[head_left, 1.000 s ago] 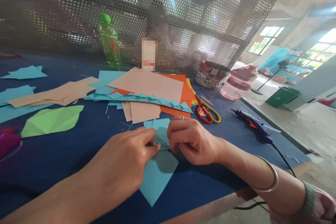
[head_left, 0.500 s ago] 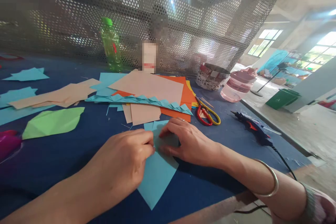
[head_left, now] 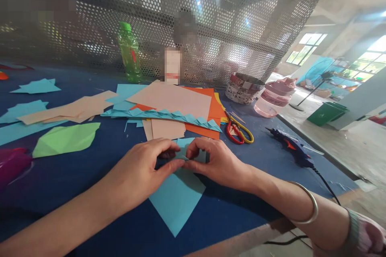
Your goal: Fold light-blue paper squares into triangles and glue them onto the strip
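Note:
A light blue sheet of paper (head_left: pixel 177 200) lies on the dark blue table (head_left: pixel 90 176), one corner pointing toward me. My left hand (head_left: pixel 141 172) and my right hand (head_left: pixel 215 160) meet over its far part, thumbs and forefingers pinched on a fold of the sheet. A silver bangle sits on my right wrist. The far edge of the sheet is partly hidden by my fingers.
Behind lie peach, orange and blue sheets with a folded blue zigzag strip (head_left: pixel 163 114). Red and yellow scissors (head_left: pixel 239 130) and a blue glue gun (head_left: pixel 289 146) are at right, a green folded piece (head_left: pixel 64 138) at left. A green bottle (head_left: pixel 129 52) stands by the perforated metal screen.
Both hands have lifted from pressing the blue sheet flat and now pinch its fold between fingertips. The sheet has turned slightly and shifted left.

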Motion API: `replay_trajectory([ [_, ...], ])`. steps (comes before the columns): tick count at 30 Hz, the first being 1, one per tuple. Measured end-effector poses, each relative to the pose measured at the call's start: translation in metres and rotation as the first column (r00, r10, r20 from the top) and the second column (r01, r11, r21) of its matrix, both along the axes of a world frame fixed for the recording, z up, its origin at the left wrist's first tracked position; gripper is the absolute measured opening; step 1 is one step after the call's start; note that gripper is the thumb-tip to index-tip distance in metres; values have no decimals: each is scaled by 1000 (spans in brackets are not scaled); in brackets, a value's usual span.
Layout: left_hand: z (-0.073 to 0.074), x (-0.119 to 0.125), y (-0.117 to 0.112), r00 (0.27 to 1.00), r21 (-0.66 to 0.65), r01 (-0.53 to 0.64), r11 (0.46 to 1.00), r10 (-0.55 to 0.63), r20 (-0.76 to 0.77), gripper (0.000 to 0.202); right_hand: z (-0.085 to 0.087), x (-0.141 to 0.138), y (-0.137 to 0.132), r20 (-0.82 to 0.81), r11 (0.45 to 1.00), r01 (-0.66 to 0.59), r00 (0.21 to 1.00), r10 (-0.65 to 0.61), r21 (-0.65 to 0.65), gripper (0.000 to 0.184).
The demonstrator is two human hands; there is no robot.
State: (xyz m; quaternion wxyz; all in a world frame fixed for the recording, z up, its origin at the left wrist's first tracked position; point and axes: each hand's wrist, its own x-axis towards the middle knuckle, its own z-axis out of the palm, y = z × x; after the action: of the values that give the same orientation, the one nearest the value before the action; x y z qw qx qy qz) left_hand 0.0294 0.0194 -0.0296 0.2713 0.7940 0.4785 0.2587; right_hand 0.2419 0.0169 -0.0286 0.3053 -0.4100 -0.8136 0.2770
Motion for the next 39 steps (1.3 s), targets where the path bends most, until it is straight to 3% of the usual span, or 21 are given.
replay_trajectory([
  [5,1,0,-1,1000,-49,16,999,-15,6,29,1,0,-1,-75,999,-3,997,6,33,11],
  [10,5,-1,-3,999,137,-19,990,23,-31,30,-1,1,0,-88,998,-22,996,26,57,10],
  [13,6,-1,-3,999,180,-8,984,16,-43,29,0,0,0,-89,997,-14,996,21,81,9],
  [20,6,-1,-2,998,103,10,995,-4,-56,28,5,1,0,-85,994,-11,996,20,108,9],
  [27,10,2,-7,992,144,67,987,-50,-119,27,-4,0,1,-101,997,-45,994,51,65,17],
  [35,13,5,-17,991,194,110,975,-93,-98,25,3,-3,-10,-178,998,-59,982,57,-5,21],
  [39,15,3,-12,999,31,20,999,-18,-48,31,2,-1,-4,-169,999,34,985,-34,-1,20],
])
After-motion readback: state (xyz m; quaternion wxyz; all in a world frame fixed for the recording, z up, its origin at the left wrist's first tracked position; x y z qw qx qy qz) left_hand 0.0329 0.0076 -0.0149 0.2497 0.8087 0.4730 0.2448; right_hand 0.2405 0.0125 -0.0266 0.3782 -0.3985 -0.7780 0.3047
